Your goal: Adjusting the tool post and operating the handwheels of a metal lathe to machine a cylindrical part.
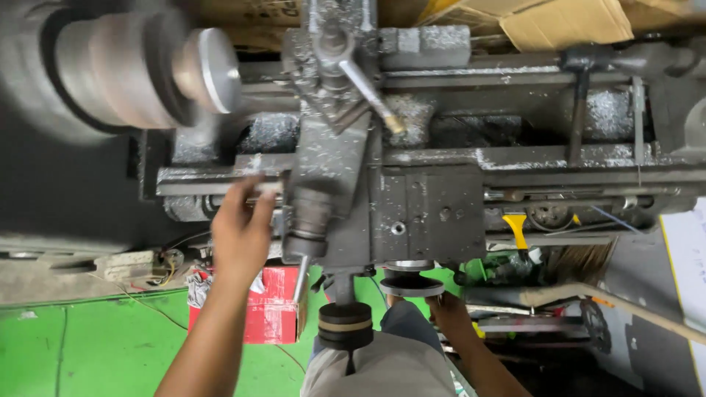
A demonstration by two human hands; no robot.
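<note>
Grimy grey lathe carriage (412,213), flecked with metal chips, sits mid-bed right of the blurred spinning chuck (147,70); left hand (239,231) rests fingers loosely spread on its left edge, right hand (448,312) reaches under the black handwheel (412,283), grip hidden.

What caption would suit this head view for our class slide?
Over a chip-covered metal lathe, the left hand reaches the carriage while the right hand sits under a handwheel.
</note>
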